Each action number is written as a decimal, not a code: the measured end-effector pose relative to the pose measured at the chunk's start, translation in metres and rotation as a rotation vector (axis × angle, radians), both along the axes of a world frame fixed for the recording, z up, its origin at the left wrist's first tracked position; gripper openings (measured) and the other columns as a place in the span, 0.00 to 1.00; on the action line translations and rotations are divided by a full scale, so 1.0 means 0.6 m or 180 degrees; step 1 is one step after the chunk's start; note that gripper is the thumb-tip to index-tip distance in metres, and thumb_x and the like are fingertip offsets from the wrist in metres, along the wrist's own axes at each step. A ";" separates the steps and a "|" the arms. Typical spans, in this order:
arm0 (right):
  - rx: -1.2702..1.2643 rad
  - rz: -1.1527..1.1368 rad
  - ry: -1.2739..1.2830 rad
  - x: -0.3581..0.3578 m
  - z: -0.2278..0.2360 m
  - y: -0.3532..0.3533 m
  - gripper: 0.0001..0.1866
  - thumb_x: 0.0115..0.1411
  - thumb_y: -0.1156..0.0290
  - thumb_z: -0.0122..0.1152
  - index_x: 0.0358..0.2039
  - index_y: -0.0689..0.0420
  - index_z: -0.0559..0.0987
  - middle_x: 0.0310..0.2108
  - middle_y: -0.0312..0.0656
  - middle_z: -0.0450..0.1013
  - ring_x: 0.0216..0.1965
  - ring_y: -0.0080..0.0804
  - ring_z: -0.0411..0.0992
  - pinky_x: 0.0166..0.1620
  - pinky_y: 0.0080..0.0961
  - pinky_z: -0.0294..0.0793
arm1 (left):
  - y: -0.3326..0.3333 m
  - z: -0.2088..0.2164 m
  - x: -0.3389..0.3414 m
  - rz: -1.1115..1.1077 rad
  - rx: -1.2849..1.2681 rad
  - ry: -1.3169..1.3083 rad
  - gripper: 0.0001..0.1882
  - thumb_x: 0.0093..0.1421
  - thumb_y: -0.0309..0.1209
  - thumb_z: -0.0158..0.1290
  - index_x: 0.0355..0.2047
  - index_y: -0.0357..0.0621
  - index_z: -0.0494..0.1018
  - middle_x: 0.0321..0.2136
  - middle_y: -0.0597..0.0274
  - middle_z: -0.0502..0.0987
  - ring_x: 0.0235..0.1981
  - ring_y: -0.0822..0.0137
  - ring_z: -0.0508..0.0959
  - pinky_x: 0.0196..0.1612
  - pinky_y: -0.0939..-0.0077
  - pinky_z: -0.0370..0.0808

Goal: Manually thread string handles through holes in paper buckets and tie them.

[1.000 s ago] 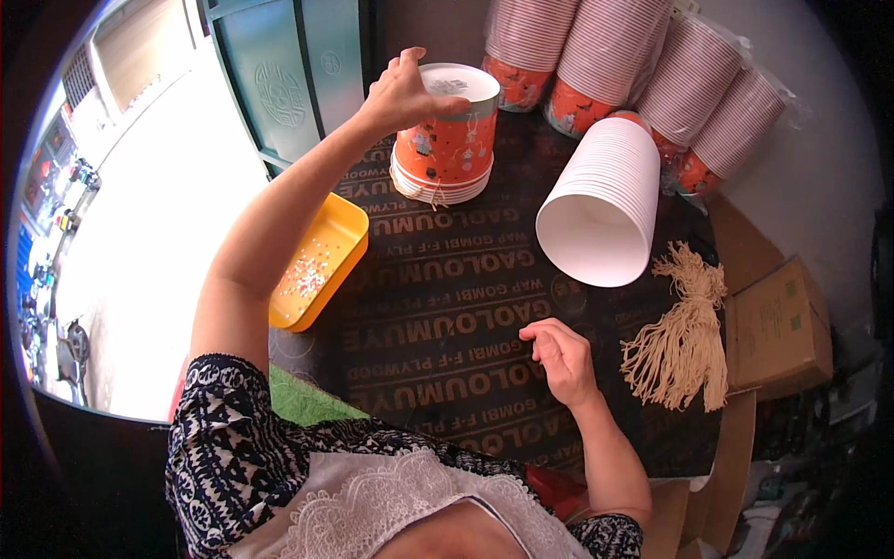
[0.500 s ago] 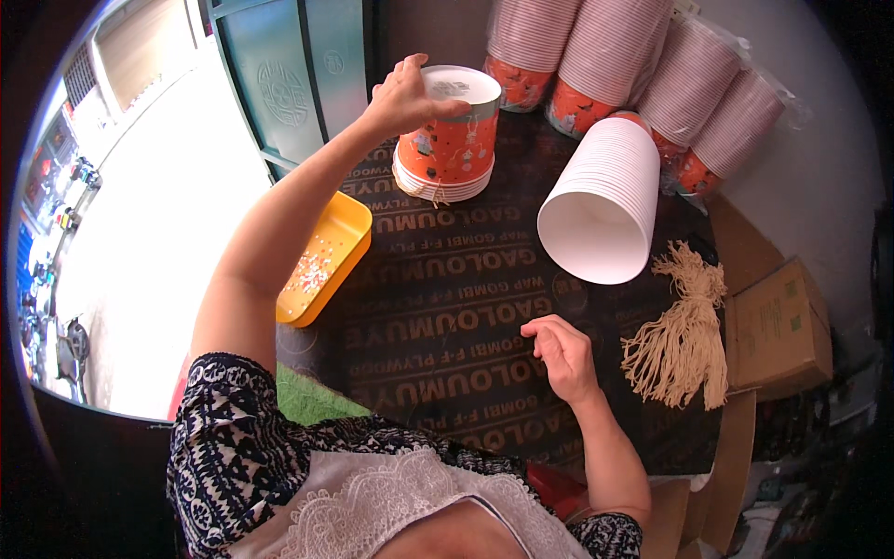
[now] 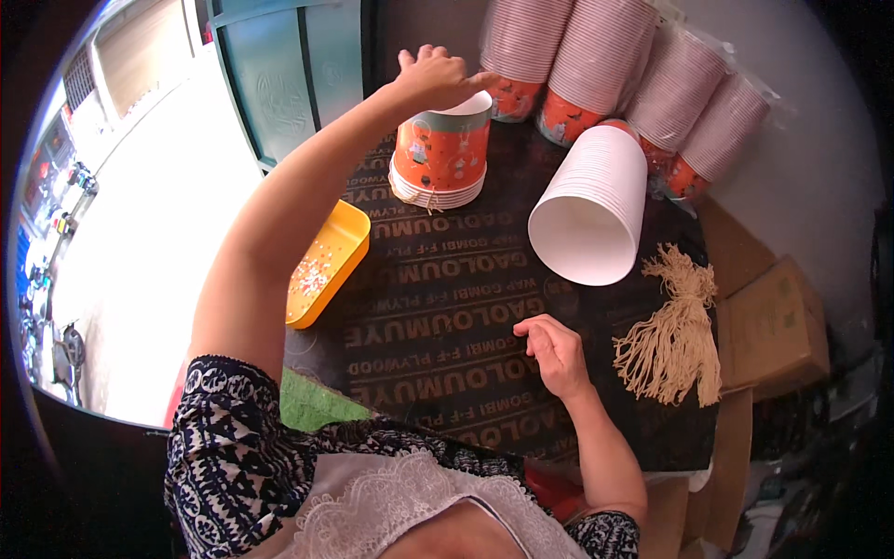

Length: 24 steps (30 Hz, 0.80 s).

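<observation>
Over the top of an upturned stack of orange paper buckets [image 3: 440, 154] at the far middle, my left hand [image 3: 440, 79] is spread, fingers apart. It hides much of the top bucket's white base; whether it touches cannot be told. Pale rims and a cord show at the stack's foot. My right hand [image 3: 556, 356] hovers over or rests on the dark table [image 3: 438, 326], fingers curled in; anything inside them is hidden. Beyond it, a stack of white nested buckets [image 3: 596, 200] lies on its side, mouth toward me. A bundle of cream cords [image 3: 675, 326] lies to the right.
Left, partly behind my forearm, a yellow tray [image 3: 340, 265] holds many tiny pale and reddish pieces. Several plastic-wrapped bucket stacks [image 3: 605, 56] stand at the back right. A cardboard box [image 3: 778, 326] is beyond the table's right edge. A green door [image 3: 284, 84] is at the back left.
My left hand has shifted right and across the top of the orange stack, its fingers lifting off the near side. My right hand stays curled. The whole view has shifted slightly.
</observation>
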State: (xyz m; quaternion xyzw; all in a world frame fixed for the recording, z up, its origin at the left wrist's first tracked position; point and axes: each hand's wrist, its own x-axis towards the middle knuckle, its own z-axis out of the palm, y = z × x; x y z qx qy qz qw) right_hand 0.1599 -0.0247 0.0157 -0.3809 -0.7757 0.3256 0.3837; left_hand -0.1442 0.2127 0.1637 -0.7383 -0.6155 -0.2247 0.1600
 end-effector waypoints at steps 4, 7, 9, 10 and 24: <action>-0.0074 -0.0013 0.0023 0.001 -0.006 0.000 0.15 0.66 0.69 0.45 0.33 0.67 0.77 0.31 0.42 0.74 0.25 0.23 0.69 0.29 0.19 0.68 | 0.020 0.002 0.024 0.0092 -0.0564 0.0128 0.48 0.54 0.75 0.30 0.56 0.50 0.69 0.58 0.39 0.64 0.63 0.40 0.56 0.58 0.34 0.49; -0.0339 0.0016 -0.0089 0.010 -0.005 -0.004 0.18 0.67 0.64 0.47 0.36 0.66 0.78 0.35 0.46 0.75 0.35 0.34 0.75 0.37 0.26 0.74 | 0.026 -0.012 0.031 0.0233 -0.1057 0.0043 0.53 0.50 0.78 0.31 0.67 0.59 0.54 0.64 0.41 0.56 0.66 0.40 0.50 0.61 0.33 0.44; -0.0301 0.0018 -0.0093 0.020 -0.009 -0.004 0.18 0.67 0.64 0.46 0.36 0.67 0.78 0.35 0.46 0.75 0.35 0.35 0.75 0.38 0.27 0.74 | 0.020 -0.030 0.037 0.0173 -0.1283 -0.0018 0.52 0.49 0.78 0.31 0.67 0.60 0.55 0.64 0.44 0.55 0.67 0.42 0.51 0.63 0.35 0.43; -0.0274 0.0045 -0.0085 0.022 -0.013 -0.004 0.18 0.67 0.64 0.46 0.36 0.67 0.78 0.35 0.47 0.75 0.35 0.35 0.76 0.38 0.27 0.74 | 0.017 -0.033 0.038 0.0178 -0.1286 -0.0015 0.52 0.49 0.78 0.31 0.67 0.60 0.55 0.64 0.44 0.55 0.67 0.42 0.51 0.63 0.35 0.43; 0.0028 0.0044 0.0095 0.017 -0.019 -0.003 0.15 0.65 0.70 0.46 0.33 0.67 0.77 0.30 0.42 0.75 0.24 0.23 0.69 0.29 0.20 0.69 | -0.007 -0.036 0.047 0.0056 -0.0453 -0.0508 0.45 0.55 0.70 0.37 0.53 0.42 0.72 0.56 0.41 0.66 0.62 0.45 0.60 0.61 0.33 0.48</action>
